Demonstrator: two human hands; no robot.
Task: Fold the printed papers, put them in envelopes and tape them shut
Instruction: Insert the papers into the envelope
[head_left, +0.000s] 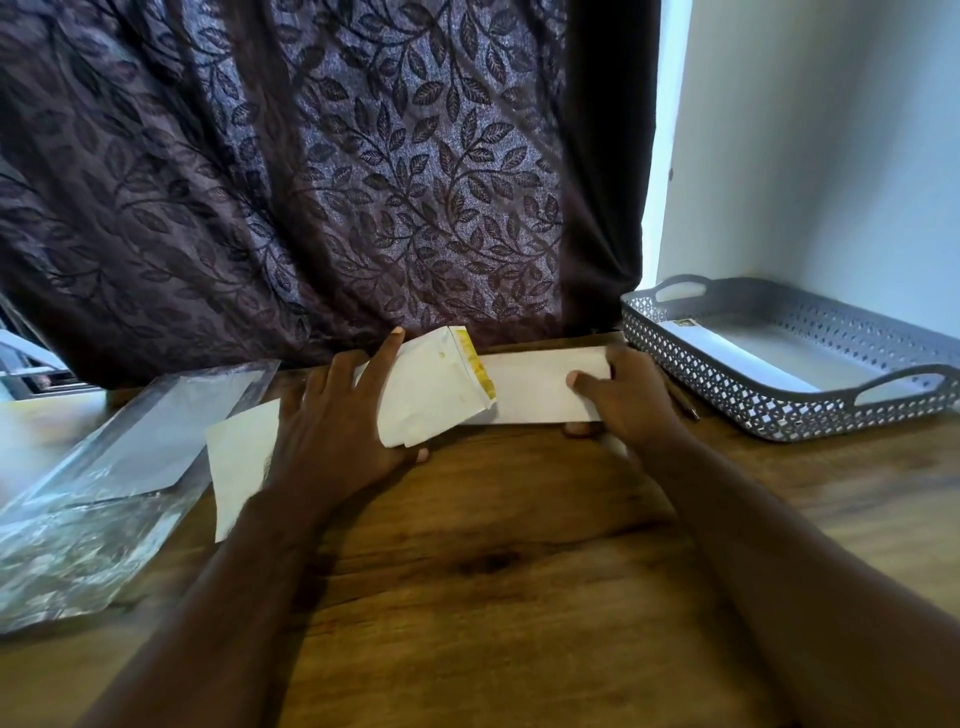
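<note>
Both hands are up at the far edge of the wooden table (493, 545), right under the leafy curtain (311, 182); left hand (337, 415) has the white envelope (431, 400) pinched, fingers spread on top and thumb underneath, open end tilted up off the table; the flap with its yellow strip (475, 364) points toward the right hand (628, 400); that one grips the folded paper (535, 384), thumb on top, fingers curled under; the paper's left end is at the envelope mouth, can't tell how far in; 1 clear plastic packet (104, 467) lies off to the left, 1 grey perforated tray (779, 415) on the right
</note>
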